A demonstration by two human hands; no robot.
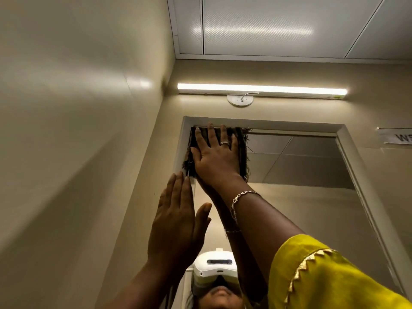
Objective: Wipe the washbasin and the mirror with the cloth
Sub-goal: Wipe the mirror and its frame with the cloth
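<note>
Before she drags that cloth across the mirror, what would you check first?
1. Cloth flat on the mirror under the right hand: ok.
2. Cloth starts at the top left corner: ok.
3. Left hand clear of the wiping path: ok, open at the frame edge below the cloth.
4. Glass to the right unobstructed: ok.
5. Cloth clean or damp: cannot tell.
6. Washbasin done: cannot tell, out of view.

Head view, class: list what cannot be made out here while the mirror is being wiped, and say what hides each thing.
- Washbasin: not in the head view, below the bottom edge.
- Sign on the right wall: cut off by the right edge, only a few letters show.
- Glass under the cloth: covered by cloth and right hand.
- Mirror lower part: blocked by the yellow sleeve.
- Left hand: contact with the frame unclear.
</note>
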